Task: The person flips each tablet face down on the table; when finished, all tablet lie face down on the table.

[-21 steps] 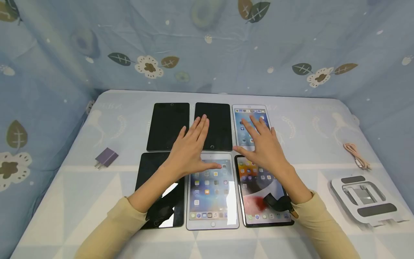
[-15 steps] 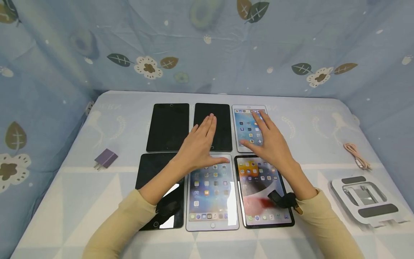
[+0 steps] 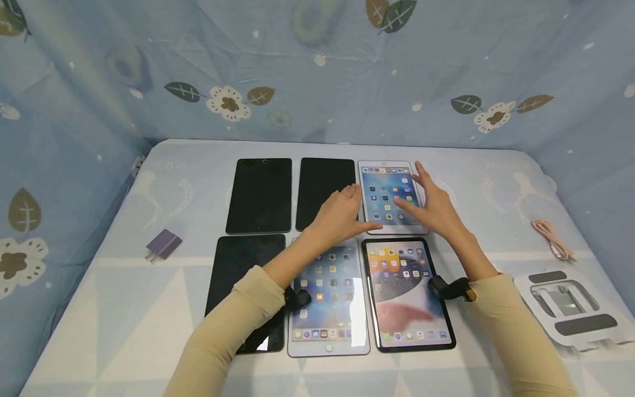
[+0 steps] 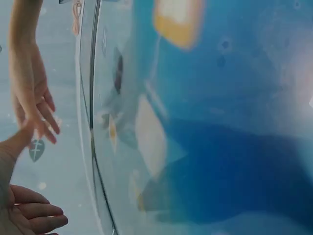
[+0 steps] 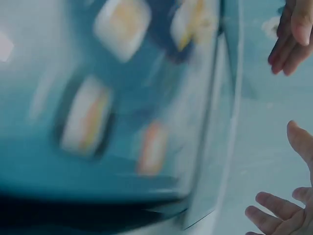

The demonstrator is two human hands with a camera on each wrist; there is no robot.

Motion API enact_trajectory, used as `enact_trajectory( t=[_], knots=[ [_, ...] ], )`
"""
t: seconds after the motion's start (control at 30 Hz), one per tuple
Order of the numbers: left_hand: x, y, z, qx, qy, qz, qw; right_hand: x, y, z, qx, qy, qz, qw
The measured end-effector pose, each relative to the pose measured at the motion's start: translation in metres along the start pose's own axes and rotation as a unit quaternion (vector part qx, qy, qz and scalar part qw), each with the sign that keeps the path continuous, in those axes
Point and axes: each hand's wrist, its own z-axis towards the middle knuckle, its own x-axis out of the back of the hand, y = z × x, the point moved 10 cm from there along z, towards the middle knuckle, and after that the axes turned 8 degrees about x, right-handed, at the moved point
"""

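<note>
As your right hand (image 3: 434, 209) spreads thumb and fingers wide at the far white tablet (image 3: 383, 193), your left hand (image 3: 337, 216) extends straight, close fingers, thumb apart, near that tablet's left edge. It lies just beyond the black-rimmed tablet (image 3: 404, 295).

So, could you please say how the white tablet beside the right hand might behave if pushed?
The white tablet looks like a thin slab, so it should stay stiff. Its smooth face may be slippery. Lying flat on the table, it would likely slide rather than roll or tip.
</note>
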Motion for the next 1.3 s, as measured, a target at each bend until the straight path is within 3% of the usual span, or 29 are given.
enact_trajectory(
  t=[0.17, 0.33, 0.47, 0.6, 0.73, 0.87, 0.97, 1.1, 1.23, 1.3],
  knots=[
    [-0.022, 0.006, 0.017, 0.026, -0.032, -0.013, 0.9991, -0.008, 0.035, 0.004, -0.054, -0.036, 0.015, 0.9978],
    [-0.039, 0.007, 0.028, 0.058, -0.06, -0.021, 0.9963, -0.017, 0.056, 0.012, -0.099, -0.078, 0.025, 0.9917],
    [-0.045, 0.006, 0.031, 0.072, -0.068, -0.008, 0.995, -0.026, 0.065, 0.019, -0.128, -0.116, 0.024, 0.9846],
    [-0.047, 0.006, 0.031, 0.069, -0.07, 0.01, 0.9951, -0.031, 0.071, 0.025, -0.168, -0.108, 0.087, 0.976],
    [-0.054, 0.009, 0.027, 0.055, -0.096, 0.048, 0.9926, -0.036, 0.075, 0.025, -0.23, -0.065, 0.186, 0.9532],
    [-0.061, 0.014, 0.024, 0.033, -0.122, 0.075, 0.9891, -0.036, 0.077, 0.019, -0.28, -0.012, 0.278, 0.9188],
    [-0.064, 0.014, 0.022, 0.027, -0.131, 0.077, 0.988, -0.032, 0.072, 0.017, -0.285, 0.011, 0.339, 0.8967],
    [-0.062, 0.016, 0.023, 0.025, -0.13, 0.072, 0.9885, -0.027, 0.061, 0.019, -0.264, 0.005, 0.405, 0.8755],
    [-0.06, 0.022, 0.024, 0.018, -0.135, 0.056, 0.9891, -0.016, 0.057, 0.019, -0.258, 0.009, 0.442, 0.8591],
    [-0.061, 0.028, 0.024, 0.011, -0.143, 0.044, 0.9887, -0.008, 0.056, 0.018, -0.253, 0.022, 0.447, 0.8578]
  ],
)
